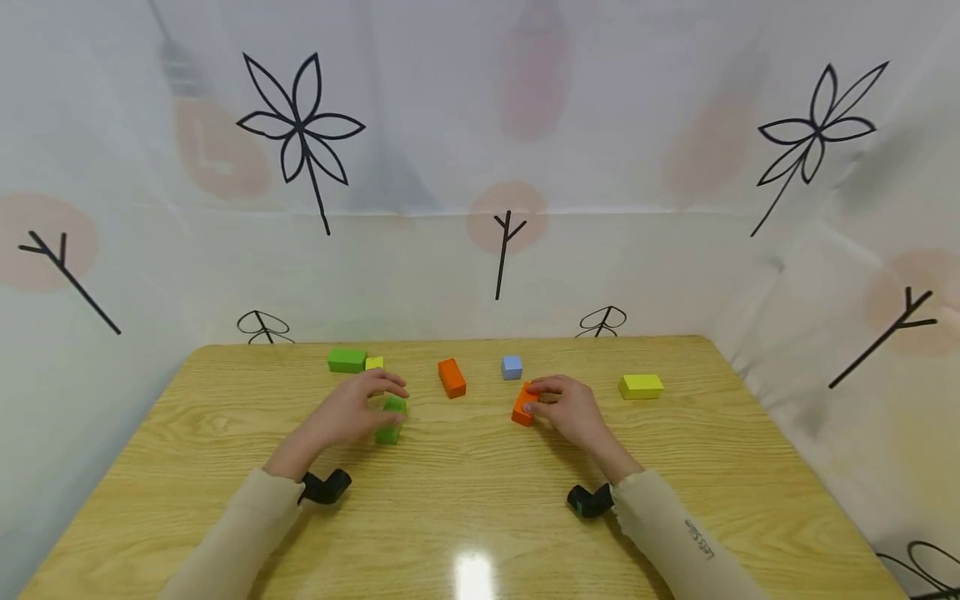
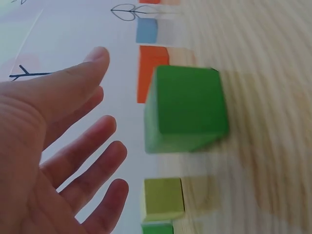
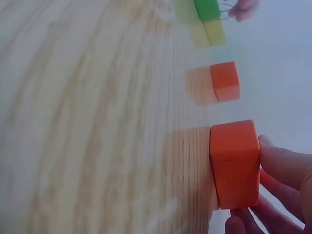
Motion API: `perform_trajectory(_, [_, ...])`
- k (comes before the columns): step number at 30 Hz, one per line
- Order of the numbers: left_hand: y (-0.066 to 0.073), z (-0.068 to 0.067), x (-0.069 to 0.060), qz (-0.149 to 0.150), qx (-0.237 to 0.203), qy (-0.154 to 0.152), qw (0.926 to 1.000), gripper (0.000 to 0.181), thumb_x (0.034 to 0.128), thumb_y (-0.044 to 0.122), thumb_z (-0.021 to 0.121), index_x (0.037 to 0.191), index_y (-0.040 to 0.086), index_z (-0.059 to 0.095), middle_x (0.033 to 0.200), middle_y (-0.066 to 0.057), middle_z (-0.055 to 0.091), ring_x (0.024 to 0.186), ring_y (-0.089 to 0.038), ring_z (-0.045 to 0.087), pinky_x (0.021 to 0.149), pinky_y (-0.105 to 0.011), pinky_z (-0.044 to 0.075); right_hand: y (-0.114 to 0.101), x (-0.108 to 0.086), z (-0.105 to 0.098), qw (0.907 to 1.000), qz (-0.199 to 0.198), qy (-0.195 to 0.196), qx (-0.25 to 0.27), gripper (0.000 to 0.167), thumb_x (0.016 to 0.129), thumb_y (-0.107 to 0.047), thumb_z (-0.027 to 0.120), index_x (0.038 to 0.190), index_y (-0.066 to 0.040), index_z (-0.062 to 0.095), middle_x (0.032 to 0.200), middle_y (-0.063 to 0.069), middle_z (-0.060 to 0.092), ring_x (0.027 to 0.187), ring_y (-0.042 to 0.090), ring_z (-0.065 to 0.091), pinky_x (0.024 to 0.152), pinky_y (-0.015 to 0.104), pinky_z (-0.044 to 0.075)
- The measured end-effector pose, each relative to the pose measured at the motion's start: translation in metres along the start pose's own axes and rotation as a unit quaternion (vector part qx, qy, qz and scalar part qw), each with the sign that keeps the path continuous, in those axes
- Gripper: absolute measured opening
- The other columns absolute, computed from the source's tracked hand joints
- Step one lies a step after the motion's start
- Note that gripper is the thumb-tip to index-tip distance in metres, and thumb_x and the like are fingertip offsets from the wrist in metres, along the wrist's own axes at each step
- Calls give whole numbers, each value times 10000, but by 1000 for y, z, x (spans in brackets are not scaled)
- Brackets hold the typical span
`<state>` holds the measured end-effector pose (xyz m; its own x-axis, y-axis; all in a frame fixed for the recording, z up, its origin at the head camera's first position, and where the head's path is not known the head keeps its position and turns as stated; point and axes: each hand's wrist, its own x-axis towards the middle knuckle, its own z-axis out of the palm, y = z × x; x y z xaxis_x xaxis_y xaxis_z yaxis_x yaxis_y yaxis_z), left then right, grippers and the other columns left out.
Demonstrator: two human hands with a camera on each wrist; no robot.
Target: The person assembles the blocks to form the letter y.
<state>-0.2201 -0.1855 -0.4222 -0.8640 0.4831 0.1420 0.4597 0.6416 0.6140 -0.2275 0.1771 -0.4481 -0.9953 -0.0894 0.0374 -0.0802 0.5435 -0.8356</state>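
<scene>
My left hand [image 1: 351, 410] hovers over a green block [image 1: 390, 423], its fingers relaxed and spread. The left wrist view shows a gap between that hand [image 2: 58, 131] and the green block [image 2: 190, 102]. Right of centre, my right hand [image 1: 576, 412] pinches an orange block [image 1: 522, 410] that rests on the table. From the right wrist, thumb and fingers of the hand [image 3: 292, 180] lie against the sides of this orange block [image 3: 236, 165].
Behind, on the wooden table [image 1: 465, 500], lie a green block [image 1: 347, 361], a small yellow block [image 1: 374, 363], another orange block [image 1: 452, 378] and a blue cube [image 1: 512, 367]. A yellow block [image 1: 641, 387] lies to the right. Patterned cloth [image 1: 420, 275] surrounds the table.
</scene>
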Motion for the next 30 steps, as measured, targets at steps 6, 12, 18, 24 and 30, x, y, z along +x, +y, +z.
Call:
perform_trajectory(6, [6,9,18,125,-298,249,9992,293,923,211,738,1195,106,716,1344,-41,591,1223,-306,546,956,-536,474,3,-1,-1,9999,37,31,-142,327,864,-102,789,1180,-50,721,1251,129,653,1129,318,629,934,451,518])
perform_trajectory(12, [11,28,42,-81,-876,350,9955,304,955,182,696,1248,102,686,1415,-102,542,1257,-308,512,993,-561,431,4,-3,-2,9997,210,-2,-132,339,861,-95,791,1186,-33,718,1213,152,665,1107,320,640,933,450,519])
perform_trajectory(18, [15,42,64,-593,-960,510,9923,328,945,216,711,1255,110,681,1431,-99,527,1322,-336,462,1065,-561,377,2,0,-1,9995,307,-67,14,345,857,-91,794,1193,-60,721,1181,128,678,1093,297,640,922,439,524])
perform_trajectory(24, [15,52,76,-897,-678,668,9914,319,915,216,744,1212,108,701,1429,-108,528,1362,-361,418,1092,-543,354,2,4,-1,9993,351,-101,-88,370,862,-112,792,1222,-87,708,1165,95,675,1089,273,634,918,439,520])
perform_trajectory(30, [13,57,77,-1001,-567,779,9903,293,876,184,786,1148,93,724,1412,-87,538,1342,-351,442,1088,-517,369,1,6,-2,9992,355,-146,-100,379,869,-98,780,1237,-65,695,1191,133,669,1108,302,628,901,429,528])
